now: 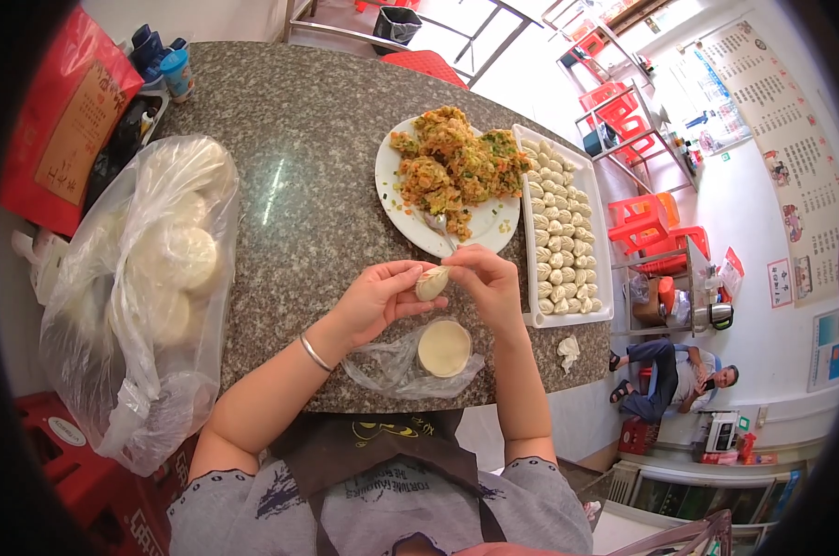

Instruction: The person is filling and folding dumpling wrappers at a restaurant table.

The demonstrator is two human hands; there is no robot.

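Observation:
Between my two hands is a dumpling (430, 284) with a partly pleated edge. My left hand (382, 298) cradles it from the left, fingers curled under it. Thumb and finger of my right hand (486, 283) pinch its upper edge. Just below lies a stack of round dough wrappers (444, 348) on a clear plastic bag (391, 369). Beyond my hands, a white plate (396, 211) bears a heap of chopped vegetable filling (456, 157), with a spoon (438, 225) at its near side. A white tray (605, 278) at the right holds rows of pleated dumplings (558, 232).
On the speckled stone table (290, 241), a big clear bag of round white dough pieces (174, 259) lies at the left. Behind it stand a red paper bag (72, 120) and a blue cup (176, 74). Crumpled tissue (568, 352) lies right. A person (683, 375) sits beyond the table.

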